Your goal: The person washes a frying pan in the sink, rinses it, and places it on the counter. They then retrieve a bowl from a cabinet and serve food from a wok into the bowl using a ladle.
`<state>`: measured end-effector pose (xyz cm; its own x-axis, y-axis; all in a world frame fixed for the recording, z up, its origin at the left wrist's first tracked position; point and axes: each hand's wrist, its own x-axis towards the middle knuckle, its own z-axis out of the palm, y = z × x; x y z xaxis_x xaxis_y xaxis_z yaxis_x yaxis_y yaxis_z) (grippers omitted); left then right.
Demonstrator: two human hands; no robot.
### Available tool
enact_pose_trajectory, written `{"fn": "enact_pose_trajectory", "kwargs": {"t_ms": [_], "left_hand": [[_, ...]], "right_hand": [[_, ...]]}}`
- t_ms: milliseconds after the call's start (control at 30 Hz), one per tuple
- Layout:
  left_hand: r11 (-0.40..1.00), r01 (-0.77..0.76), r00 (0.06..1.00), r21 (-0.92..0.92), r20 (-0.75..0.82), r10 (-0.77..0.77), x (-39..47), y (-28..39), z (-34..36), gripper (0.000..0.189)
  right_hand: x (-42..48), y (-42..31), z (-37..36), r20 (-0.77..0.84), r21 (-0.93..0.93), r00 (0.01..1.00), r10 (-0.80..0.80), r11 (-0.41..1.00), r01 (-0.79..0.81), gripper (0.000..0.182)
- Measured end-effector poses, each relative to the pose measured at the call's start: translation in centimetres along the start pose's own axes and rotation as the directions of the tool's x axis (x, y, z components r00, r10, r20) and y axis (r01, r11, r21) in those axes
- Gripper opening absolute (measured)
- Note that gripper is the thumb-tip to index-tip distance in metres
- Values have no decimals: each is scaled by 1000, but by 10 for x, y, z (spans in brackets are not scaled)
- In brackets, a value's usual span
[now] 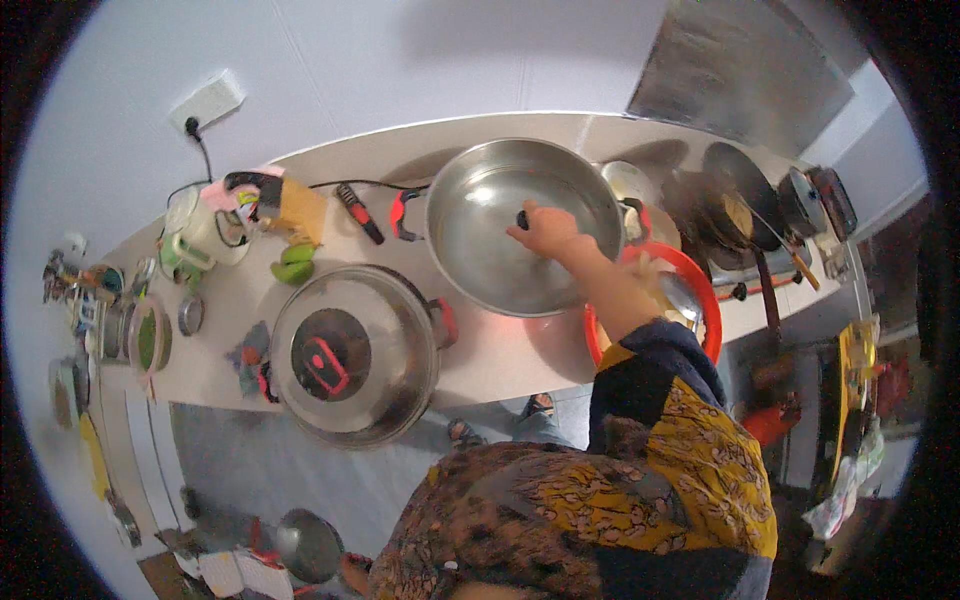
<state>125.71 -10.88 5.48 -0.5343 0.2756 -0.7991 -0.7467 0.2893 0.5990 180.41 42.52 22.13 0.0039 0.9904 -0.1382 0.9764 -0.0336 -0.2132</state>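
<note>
My right hand [549,231] reaches over a wide steel pot [480,277] with red-and-black side handles. Its fingers are closed around a small black piece [523,219], possibly a knob or handle end; the rest is hidden by the hand. The pot's inside looks smooth and shiny. Below my right forearm stands a red basin [711,300] with pale things in it, partly covered by the arm. At the bottom edge, what looks like my left hand [355,573] shows only in part, close to a dark round pan [309,546]; its grip is unclear.
A lidded steel pot [397,360] overhangs the counter's front edge. Green fruit [294,264], a red-and-black handled tool [361,216] and a pale appliance [191,232] stand left. A wok [739,187] with a spatula [787,255] rests on the stove at right.
</note>
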Motion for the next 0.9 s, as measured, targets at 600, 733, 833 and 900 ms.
{"fn": "enact_pose_trajectory", "kwargs": {"t_ms": [600,733,833,900], "left_hand": [[974,-208,978,84,7,209,30,25,105,11],[959,-202,978,199,97,186,61,44,145,11],[933,-241,970,268,101,221,53,60,162,10],[915,-256,965,311,136,223,48,62,178,10]], "right_hand": [[-204,-4,18,-221,522,971,97,853,34,28],[-195,-93,0,-228,410,971,-75,897,165,25],[-216,-118,-2,-212,540,973,-93,819,196,25],[-236,-109,4,-182,530,982,-51,836,142,25]]}}
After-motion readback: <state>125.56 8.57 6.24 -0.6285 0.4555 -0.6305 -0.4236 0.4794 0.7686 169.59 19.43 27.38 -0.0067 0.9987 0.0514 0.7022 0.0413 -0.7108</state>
